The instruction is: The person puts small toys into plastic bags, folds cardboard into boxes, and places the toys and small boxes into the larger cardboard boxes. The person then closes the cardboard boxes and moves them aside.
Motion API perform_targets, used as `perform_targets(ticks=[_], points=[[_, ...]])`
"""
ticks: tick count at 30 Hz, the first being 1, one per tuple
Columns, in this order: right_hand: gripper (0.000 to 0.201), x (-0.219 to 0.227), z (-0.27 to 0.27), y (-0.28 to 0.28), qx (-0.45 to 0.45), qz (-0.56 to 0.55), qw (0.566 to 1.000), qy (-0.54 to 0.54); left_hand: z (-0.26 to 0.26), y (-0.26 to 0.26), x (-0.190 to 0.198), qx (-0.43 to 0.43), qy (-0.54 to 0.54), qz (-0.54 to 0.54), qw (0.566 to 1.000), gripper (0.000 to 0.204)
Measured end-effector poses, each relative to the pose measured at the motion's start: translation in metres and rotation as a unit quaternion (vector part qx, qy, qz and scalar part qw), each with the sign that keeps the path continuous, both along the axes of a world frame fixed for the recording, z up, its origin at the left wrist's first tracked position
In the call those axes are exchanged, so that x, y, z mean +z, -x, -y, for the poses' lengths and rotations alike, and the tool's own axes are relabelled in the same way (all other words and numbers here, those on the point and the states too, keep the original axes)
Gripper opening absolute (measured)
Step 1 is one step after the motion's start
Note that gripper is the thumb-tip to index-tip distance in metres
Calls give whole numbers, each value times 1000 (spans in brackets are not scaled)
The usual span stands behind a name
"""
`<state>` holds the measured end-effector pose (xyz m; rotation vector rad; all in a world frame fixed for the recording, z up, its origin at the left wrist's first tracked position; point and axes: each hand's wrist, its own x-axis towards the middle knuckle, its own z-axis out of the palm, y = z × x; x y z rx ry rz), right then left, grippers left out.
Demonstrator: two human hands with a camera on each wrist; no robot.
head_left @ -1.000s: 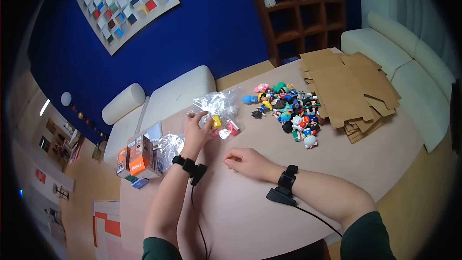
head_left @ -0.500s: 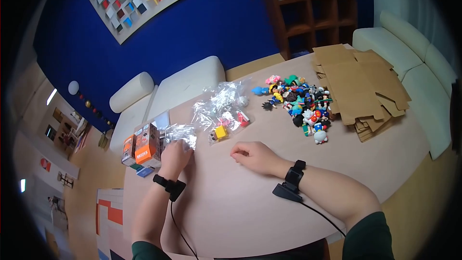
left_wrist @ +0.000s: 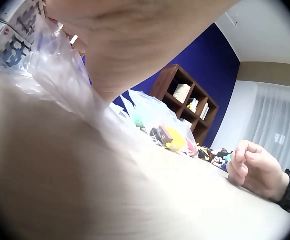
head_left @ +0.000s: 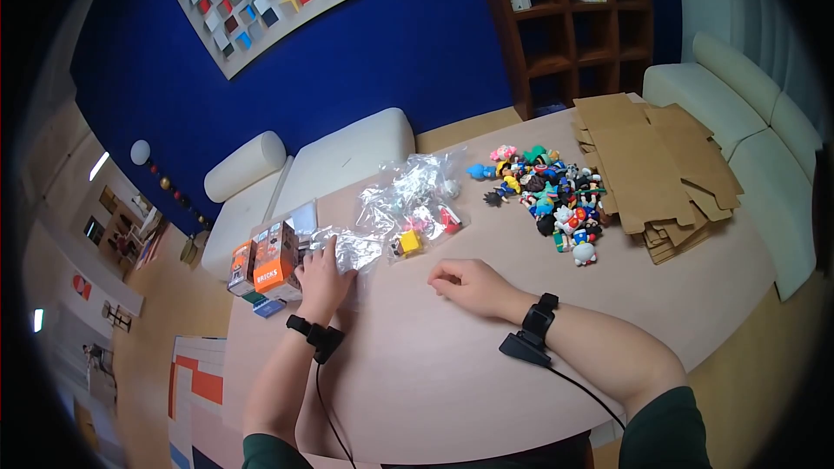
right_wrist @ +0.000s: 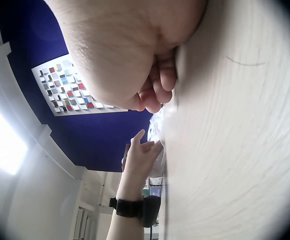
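The left hand (head_left: 323,282) is at a crumpled clear bag (head_left: 352,250), just right of an orange-and-white BRICKS box (head_left: 276,259); its fingers look extended and spread. The left wrist view shows clear plastic (left_wrist: 60,70) beside that hand (left_wrist: 130,45), whose fingertips are hidden there. Farther right lie more clear bags (head_left: 417,182), one with a yellow item (head_left: 409,242) and one with a red item (head_left: 449,221). The right hand (head_left: 473,285) rests on the table with loosely curled fingers (right_wrist: 162,82), holding nothing.
A pile of small colourful figures (head_left: 556,200) lies at the back right of the table (head_left: 521,382). Beyond it are stacked flat brown cardboard pieces (head_left: 651,165). A smaller box (head_left: 241,269) and a blue packet (head_left: 269,307) stand by the BRICKS box.
The left hand has let go of the bag with the yellow item and moved left and nearer, to the bag by the boxes. Its fingers have since spread. The right hand stays resting.
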<state>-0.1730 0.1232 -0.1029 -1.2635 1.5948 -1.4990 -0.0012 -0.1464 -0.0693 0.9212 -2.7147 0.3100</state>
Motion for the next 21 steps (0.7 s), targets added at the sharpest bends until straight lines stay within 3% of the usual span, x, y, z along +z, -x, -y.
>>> perform_targets(ticks=[3, 6, 8, 9, 11, 12, 14, 15, 16, 18, 21], points=[[15, 0, -1, 0, -2, -3, 1000, 0, 1, 3, 8, -3, -45, 6, 999, 89], [17, -3, 1, -3, -14, 9, 999, 34, 6, 5, 11, 14, -80, -66, 995, 90], [17, 2, -1, -1, -10, 1, 1000, 14, 12, 6, 15, -38, -239, -218, 945, 87], [16, 4, -2, -1, -5, -5, 1000, -7, 13, 7, 14, -39, -239, -217, 946, 87], [18, 2, -1, 0, -3, -14, 1000, -10, 1, 8, 23, -119, -365, -347, 856, 70], [22, 0, 0, -1, 0, -24, 1000, -11, -6, 8, 22, -116, -365, -346, 856, 70], [29, 7, -2, -5, -4, -13, 1000, 23, -24, 10, 18, -174, -414, -316, 836, 47], [37, 10, -3, -6, -11, -4, 998, 58, -36, 11, 12, -189, -386, -303, 850, 30], [37, 12, -3, -8, -11, -4, 998, 57, -68, 10, 30, -214, -330, -250, 885, 30], [51, 14, -3, -9, -40, 51, 992, 110, -102, 13, 35, -260, -288, -210, 897, 25], [54, 7, -1, -1, -49, 38, 994, 87, -125, 12, 32, -323, -234, -160, 903, 24]])
